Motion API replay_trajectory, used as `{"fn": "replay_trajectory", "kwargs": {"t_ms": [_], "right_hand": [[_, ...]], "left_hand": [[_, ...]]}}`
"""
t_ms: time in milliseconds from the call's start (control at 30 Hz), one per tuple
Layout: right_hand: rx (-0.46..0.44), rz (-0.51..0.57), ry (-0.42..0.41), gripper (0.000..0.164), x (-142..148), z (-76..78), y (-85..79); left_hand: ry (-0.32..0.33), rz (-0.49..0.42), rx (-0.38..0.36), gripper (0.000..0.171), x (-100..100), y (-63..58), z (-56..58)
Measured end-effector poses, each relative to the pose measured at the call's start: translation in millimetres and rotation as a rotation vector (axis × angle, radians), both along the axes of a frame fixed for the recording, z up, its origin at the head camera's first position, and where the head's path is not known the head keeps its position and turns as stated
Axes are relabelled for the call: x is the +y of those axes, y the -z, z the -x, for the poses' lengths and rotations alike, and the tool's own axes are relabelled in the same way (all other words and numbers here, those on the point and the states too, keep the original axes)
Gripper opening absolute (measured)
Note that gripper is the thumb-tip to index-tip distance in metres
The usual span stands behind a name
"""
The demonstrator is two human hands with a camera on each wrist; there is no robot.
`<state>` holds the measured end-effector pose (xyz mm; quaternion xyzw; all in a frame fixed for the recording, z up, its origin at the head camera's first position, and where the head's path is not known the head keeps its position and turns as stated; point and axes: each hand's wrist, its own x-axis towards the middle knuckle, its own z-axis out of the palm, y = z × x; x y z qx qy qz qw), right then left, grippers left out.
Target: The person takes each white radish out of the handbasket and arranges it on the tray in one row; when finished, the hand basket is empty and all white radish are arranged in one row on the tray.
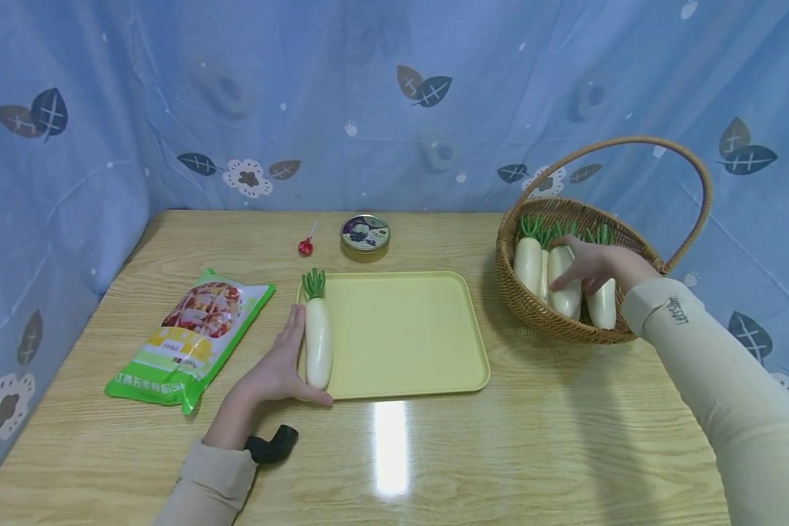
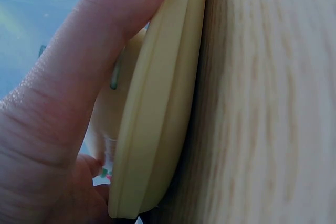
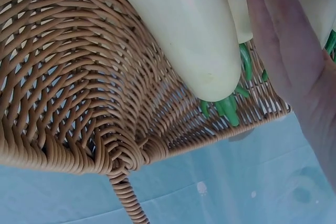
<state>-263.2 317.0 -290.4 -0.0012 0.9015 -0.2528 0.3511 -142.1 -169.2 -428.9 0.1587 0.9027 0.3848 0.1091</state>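
My left hand point(image 1: 277, 371) rests at the near left corner of a pale yellow tray point(image 1: 401, 336), fingers extended along its left side and thumb at the front edge. In the left wrist view the thumb touches the tray's rim point(image 2: 152, 124). Beside those fingers, a toy white radish point(image 1: 318, 343) with green leaves lies along the tray's left edge. On the right, my right hand point(image 1: 592, 263) reaches into a wicker basket point(image 1: 532, 310) and grips a white radish point(image 1: 568, 298), thumb on its left. Several other radishes lie around it, including one point(image 1: 527, 264) at the left.
A green food packet point(image 1: 191, 340) lies left of the tray. Behind the tray are a red lollipop point(image 1: 305, 247) and a round tin point(image 1: 365, 237). The basket's tall handle point(image 1: 697, 175) arches over the right forearm. A blue curtain point(image 1: 368, 102) hangs behind the wooden table point(image 1: 486, 467).
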Motion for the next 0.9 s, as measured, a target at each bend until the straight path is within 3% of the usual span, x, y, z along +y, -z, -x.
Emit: {"fn": "replay_trajectory", "kwargs": {"t_ms": [400,900], "right_hand": [[-0.017,0.038,0.019,0.097,3,-0.5,-1.3],[0.007,0.132,0.016,0.101,14,-3.2,-17.8]], "left_hand": [[-0.004,0.004,0.001,0.150,0,1.0,0.2],[-0.006,0.002,-0.011,0.150,0,0.8,0.9]]}}
